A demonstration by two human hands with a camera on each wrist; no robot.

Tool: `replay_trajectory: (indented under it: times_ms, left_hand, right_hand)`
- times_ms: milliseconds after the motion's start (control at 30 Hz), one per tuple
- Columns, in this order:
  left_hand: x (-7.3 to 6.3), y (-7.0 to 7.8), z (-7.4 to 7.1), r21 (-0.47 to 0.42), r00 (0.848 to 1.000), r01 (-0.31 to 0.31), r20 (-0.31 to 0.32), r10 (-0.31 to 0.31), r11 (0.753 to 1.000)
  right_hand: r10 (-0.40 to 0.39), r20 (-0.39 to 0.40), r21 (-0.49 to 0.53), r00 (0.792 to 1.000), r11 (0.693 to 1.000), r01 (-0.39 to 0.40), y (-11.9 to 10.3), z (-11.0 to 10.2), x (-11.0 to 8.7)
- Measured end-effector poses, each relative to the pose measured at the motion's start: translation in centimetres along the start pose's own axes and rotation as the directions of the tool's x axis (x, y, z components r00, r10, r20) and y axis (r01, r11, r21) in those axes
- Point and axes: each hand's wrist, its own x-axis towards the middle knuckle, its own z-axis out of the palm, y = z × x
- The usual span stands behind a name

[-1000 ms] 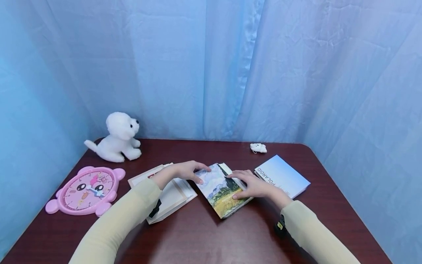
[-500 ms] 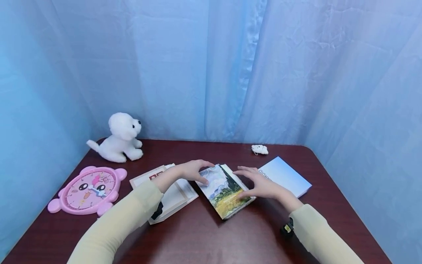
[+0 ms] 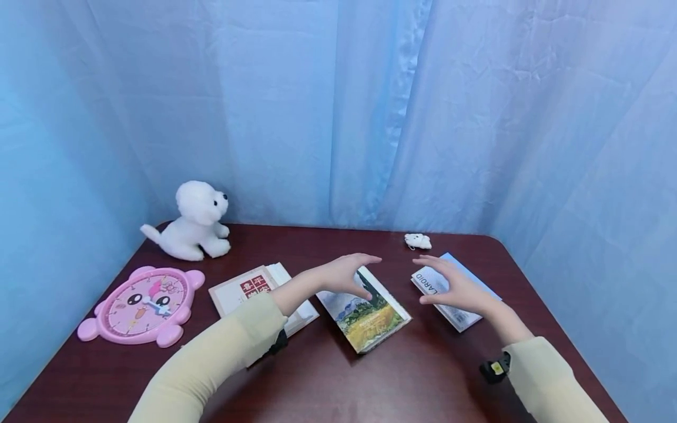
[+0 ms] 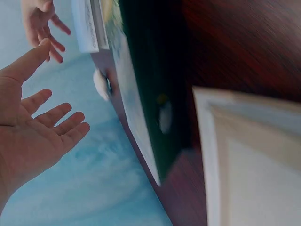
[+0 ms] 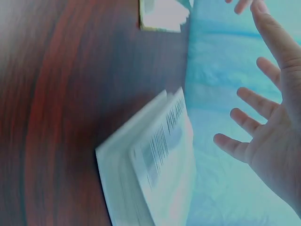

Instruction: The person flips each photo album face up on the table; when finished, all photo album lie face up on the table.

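Observation:
My left hand (image 3: 344, 275) hovers over the upper left part of a book with a painted landscape cover (image 3: 370, 323), its fingers spread and holding nothing. In the left wrist view that hand (image 4: 42, 127) is apart from the book's dark green side (image 4: 146, 80). My right hand (image 3: 457, 289) is above a white and blue book lettered POLAROID (image 3: 457, 318), partly covering it. Seen from the right wrist, the hand (image 5: 273, 108) is extended with nothing in it, and the book's barcode (image 5: 157, 150) faces the camera.
A beige book with red characters (image 3: 256, 283) lies partly under my left forearm. A pink toy clock (image 3: 140, 305) and a white plush dog (image 3: 195, 223) are at the left. One small white plush (image 3: 418, 240) sits near the dark red table's (image 3: 344, 388) back edge.
Both hands have come away from the landscape book and moved right. The right hand went from that book's right edge to over the POLAROID book. The books stay in place.

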Motion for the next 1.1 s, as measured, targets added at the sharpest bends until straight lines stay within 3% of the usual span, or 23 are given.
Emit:
replay_trajectory:
  times_ms: [233, 500, 800, 1100]
  left_hand:
    - [2.0, 1.6, 1.7, 0.044, 1.0, -0.005, 0.013, 0.004, 0.999]
    - [3.8, 2.4, 2.9, 0.023, 0.999, 0.008, 0.033, -0.009, 1.0]
    - [6.3, 1.9, 4.1, 0.014, 1.0, -0.005, -0.004, 0.005, 1.0]
    - [8.0, 1.1, 5.4, -0.025, 1.0, 0.006, -0.001, -0.006, 1.0]
  right_hand:
    - [0.042, -0.084, -0.026, 0.996, 0.999, -0.044, 2.5, -2.3, -2.2]
    - [0.132, -0.105, 0.012, 0.986, 0.991, -0.131, 4.9, -3.7, -4.9]
    - [0.181, -0.116, -0.033, 0.977, 0.982, -0.186, 7.6, -3.7, -6.8]
    - [0.239, -0.066, -0.046, 0.969, 0.969, -0.242, 10.2, -2.7, -8.0]
